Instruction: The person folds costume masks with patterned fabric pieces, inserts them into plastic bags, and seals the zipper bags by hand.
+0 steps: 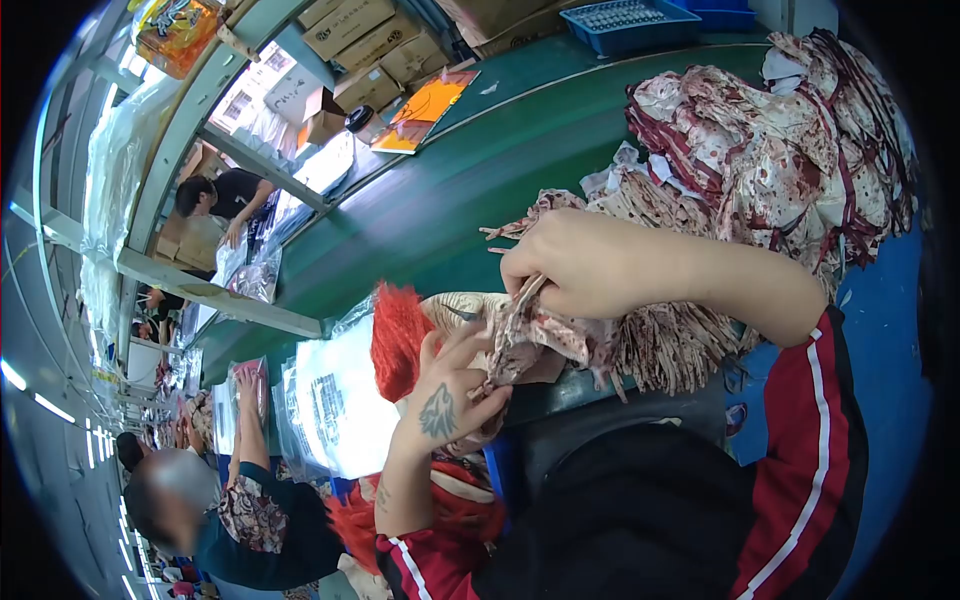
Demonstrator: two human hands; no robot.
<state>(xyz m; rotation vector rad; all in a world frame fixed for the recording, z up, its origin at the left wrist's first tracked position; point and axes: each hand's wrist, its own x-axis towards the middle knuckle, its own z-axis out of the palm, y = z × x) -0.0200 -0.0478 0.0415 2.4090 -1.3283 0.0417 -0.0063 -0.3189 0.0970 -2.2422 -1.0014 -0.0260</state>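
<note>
A beige cloth piece with dark red spots (560,338) is bunched up in front of me. My left hand (447,388), tattooed on its back, pinches the cloth's left side. My right hand (562,262) is closed on its upper edge, with the fingertips partly hidden. Just left of the cloth lies bright red hair (398,340), beside a pale mask-like piece (462,306). Under and right of my right forearm spreads a pile of spotted fringed strips (678,350).
A large heap of red-stained cloth (760,150) lies at the upper right on the green belt (400,215). Clear plastic bags (335,405) lie at left. Co-workers stand farther left. A blue basket (630,25) and cardboard boxes (350,30) are behind.
</note>
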